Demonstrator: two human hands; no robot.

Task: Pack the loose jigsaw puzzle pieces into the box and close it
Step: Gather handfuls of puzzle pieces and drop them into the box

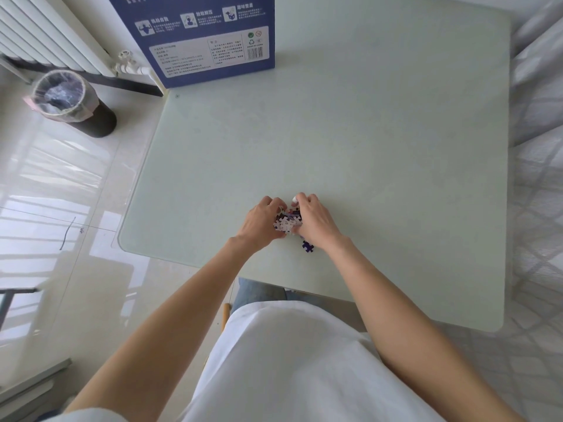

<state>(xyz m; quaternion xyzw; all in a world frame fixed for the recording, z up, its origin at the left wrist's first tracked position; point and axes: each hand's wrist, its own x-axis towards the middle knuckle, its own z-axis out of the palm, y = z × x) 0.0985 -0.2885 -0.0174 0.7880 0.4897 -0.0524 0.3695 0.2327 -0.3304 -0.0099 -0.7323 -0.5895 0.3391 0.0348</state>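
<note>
Puzzle pieces sit heaped near the bench front edge, cupped between the left hand and right hand, fingers curled around them. One dark piece lies just beside the right wrist; the box stands well apart at the far edge.

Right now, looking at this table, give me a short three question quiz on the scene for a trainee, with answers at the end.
1. True or false: the blue box stands at the far edge of the table, away from the hands.
2. What are the left hand and the right hand cupped around?
3. Multiple choice: the stray dark blue piece lies (a) inside the box, (b) on the table just near the right wrist, (c) on the floor by the bin.

Key: 1 true. 2 the heap of puzzle pieces, gathered between both hands. 3 b.
</note>
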